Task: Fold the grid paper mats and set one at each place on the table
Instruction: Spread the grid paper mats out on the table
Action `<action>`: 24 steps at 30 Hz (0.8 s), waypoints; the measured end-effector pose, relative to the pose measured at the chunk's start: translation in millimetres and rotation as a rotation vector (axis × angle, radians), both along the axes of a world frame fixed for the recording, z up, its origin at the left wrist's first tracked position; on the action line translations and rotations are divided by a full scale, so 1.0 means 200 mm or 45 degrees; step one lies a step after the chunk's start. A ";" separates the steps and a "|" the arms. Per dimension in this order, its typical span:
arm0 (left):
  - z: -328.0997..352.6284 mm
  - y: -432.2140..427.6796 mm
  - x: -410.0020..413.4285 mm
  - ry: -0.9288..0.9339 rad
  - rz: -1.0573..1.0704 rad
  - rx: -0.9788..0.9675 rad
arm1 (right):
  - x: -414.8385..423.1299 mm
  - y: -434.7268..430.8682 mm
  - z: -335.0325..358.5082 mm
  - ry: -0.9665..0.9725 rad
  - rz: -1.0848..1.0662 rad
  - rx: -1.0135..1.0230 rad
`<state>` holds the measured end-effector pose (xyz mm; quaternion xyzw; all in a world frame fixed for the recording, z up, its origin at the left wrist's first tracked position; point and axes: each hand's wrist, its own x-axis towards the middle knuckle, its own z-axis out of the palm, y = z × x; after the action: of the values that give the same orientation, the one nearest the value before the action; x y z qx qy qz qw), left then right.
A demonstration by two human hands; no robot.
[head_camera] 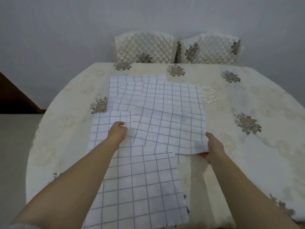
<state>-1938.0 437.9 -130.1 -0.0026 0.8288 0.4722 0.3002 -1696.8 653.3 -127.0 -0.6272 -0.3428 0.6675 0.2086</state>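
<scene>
On the cream tablecloth (231,100) several grid mats (140,179) are heaped, overlapping. The top mat (170,116) is pinched at 2 near corners by the left hand (118,132) and right hand (212,146); edges should be aligned before creasing.

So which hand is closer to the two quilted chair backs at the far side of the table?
Left, slightly. The left hand sits further up the table on the grid mats, roughly below the chair backs. The right hand is nearer the person, gripping the top mat's near edge.
</scene>
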 end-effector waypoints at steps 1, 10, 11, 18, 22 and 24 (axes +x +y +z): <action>0.00 0.02 -0.01 -0.018 0.009 0.003 | 0.00 0.02 -0.01 -0.024 0.034 0.021; -0.03 0.12 0.01 -0.001 -0.235 -0.160 | 0.00 0.07 -0.08 -0.385 0.293 0.220; -0.03 0.13 0.01 0.006 -0.236 -0.161 | 0.00 0.06 -0.08 -0.387 0.284 0.238; 0.02 0.09 0.07 -0.168 -0.085 0.047 | 0.04 0.07 -0.03 -0.450 0.306 0.355; 0.08 0.06 0.15 -0.284 -0.014 0.184 | 0.11 0.07 0.06 -0.483 0.321 0.396; 0.12 0.04 0.21 -0.329 0.006 0.231 | 0.16 0.08 0.08 -0.506 0.330 0.412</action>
<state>-1896.1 446.9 -106.0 -0.0381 0.7373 0.5415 0.4021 -1664.5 668.4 -111.3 -0.6552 -0.5563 0.4893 0.1475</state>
